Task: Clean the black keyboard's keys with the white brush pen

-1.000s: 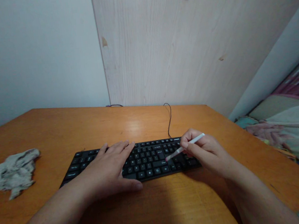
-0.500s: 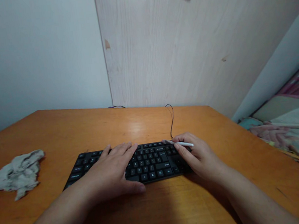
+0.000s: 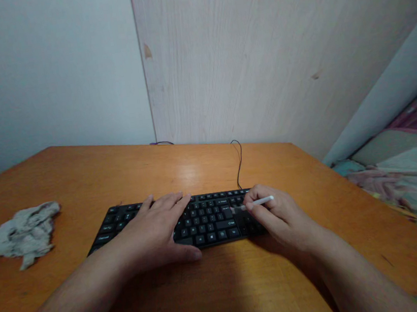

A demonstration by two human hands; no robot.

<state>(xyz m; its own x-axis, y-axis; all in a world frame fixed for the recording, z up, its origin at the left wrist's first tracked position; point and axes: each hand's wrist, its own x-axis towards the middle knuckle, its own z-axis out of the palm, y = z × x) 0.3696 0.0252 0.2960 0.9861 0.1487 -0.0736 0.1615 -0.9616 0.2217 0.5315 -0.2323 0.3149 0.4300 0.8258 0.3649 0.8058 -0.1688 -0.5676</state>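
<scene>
The right hand [image 3: 280,218] had its fingers pinched narrowly around a slim white stick [image 3: 263,201], thumb on the near side, with the plain end sticking out to the right. Its pale, blurred tip [image 3: 236,209] pointed left over the gap beside the main key block; whether it touched the keys could not be told. A pinch close to the tip like this one seemed right for fine control, best kept light, with the strokes short and run along the gaps between the keys rather than pressed down on them.

Under both hands lay the black keyboard [image 3: 209,222], its long side facing the person. The left hand [image 3: 159,234] rested palm down over its left half, fingers loosely spread and holding nothing, the thumb reaching out by the near edge. That flat palm looked like a good brace; even, gentle weight would have suited it better than a hard push.

The keyboard's cable [image 3: 240,164] ran away behind it across the bench [image 3: 248,284], slack enough not to tug. A crumpled grey cloth [image 3: 30,230] lay well apart on the left, safely out of the way of either forearm.
</scene>
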